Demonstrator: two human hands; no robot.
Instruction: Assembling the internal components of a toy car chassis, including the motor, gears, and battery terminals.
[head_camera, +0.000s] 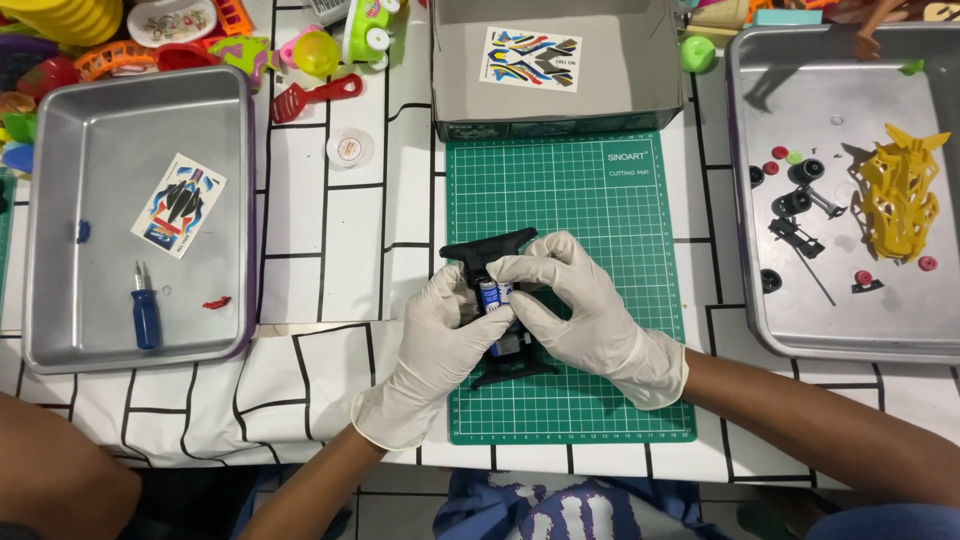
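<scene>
Both my hands wear white gloves and hold a small black toy-car chassis (487, 247) over the left part of a green cutting mat (600, 200). My left hand (432, 345) grips the chassis from the left side. My right hand (575, 310) covers it from the right, its fingertips on a blue and silver battery (489, 295) seated in the chassis. The chassis's rear end (513, 372) sticks out below my hands.
A metal tray (60, 220) on the left holds a sticker sheet (179, 205), a blue screwdriver (146, 312) and a small red part. The right metal tray (850, 340) holds a yellow car body (900, 195), wheels and axles. A grey box (545, 110) and toys lie behind.
</scene>
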